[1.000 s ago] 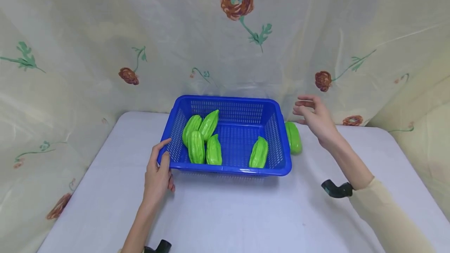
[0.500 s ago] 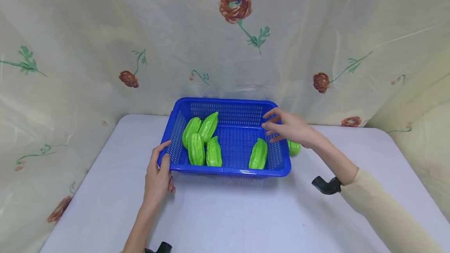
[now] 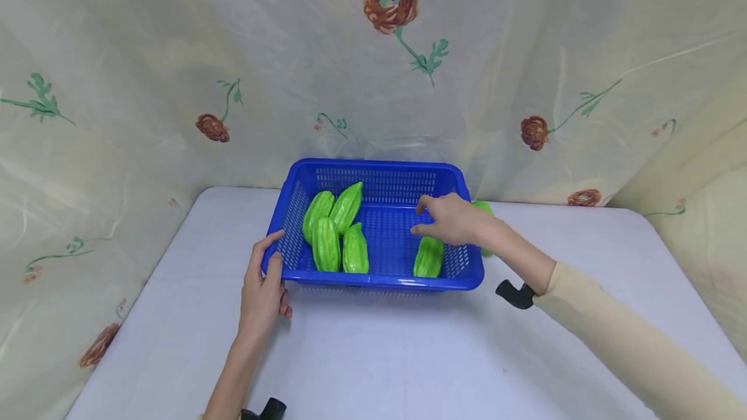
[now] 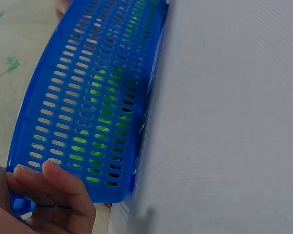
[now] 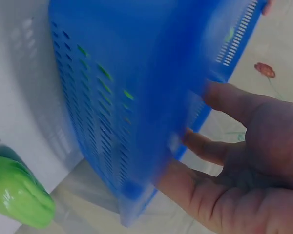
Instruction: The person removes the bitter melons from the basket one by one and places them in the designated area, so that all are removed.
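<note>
Fingers of the left hand (image 3: 259,297) gripped the blue basket (image 3: 379,280); the right hand (image 3: 452,220), fingers parted, hovered above 1 green gourd (image 3: 428,260).

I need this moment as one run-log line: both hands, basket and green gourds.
Left hand: grips blue basket rim; Right hand: over basket, fingers apart; Inside: five green gourds; Outside: one green gourd beside basket
</note>
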Demonstrator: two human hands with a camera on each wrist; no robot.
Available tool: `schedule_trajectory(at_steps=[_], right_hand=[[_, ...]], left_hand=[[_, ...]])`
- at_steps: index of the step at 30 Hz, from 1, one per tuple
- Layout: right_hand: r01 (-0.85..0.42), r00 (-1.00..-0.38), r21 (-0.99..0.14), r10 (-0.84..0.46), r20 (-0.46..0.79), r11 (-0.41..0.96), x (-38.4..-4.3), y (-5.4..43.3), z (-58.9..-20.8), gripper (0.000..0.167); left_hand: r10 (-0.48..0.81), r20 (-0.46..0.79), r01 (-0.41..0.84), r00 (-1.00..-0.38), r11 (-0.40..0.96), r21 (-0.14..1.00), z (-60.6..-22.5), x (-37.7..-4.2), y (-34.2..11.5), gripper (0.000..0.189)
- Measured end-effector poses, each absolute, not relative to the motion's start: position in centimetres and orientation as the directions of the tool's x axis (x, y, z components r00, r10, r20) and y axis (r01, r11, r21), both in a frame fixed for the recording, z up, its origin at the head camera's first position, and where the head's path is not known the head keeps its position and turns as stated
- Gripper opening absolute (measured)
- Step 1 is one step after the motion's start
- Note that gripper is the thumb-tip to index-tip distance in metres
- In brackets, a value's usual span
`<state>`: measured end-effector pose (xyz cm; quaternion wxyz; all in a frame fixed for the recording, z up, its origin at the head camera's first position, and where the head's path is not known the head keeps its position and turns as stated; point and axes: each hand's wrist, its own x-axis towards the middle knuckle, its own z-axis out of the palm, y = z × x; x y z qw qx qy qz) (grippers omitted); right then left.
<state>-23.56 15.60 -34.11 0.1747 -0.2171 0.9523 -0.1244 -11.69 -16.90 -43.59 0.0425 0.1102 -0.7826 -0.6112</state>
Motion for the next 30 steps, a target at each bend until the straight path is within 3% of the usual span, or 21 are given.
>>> schedule_trajectory(at_steps=[6, 14, 30], right_hand=[[-0.394, -0.835, -0.278, -0.468, -0.290, 0.876, -23.5, 15.2, -35.1, 0.054], [-0.388, -0.825, -0.344, -0.488, -0.284, 0.855, -23.3, 15.0, -36.3, 0.061], [-0.335, -0.828, -0.363, -0.455, -0.326, 0.869, -23.6, 15.2, -37.7, 0.073]], left_hand=[[-0.221, -0.062, -0.113, -0.973, 0.228, 0.967, -43.5, -11.8, -16.8, 0.042], [-0.223, -0.067, -0.118, -0.973, 0.227, 0.967, -43.5, -11.8, -16.8, 0.041], [-0.227, -0.074, -0.125, -0.971, 0.220, 0.967, -43.7, -11.7, -16.9, 0.041]])
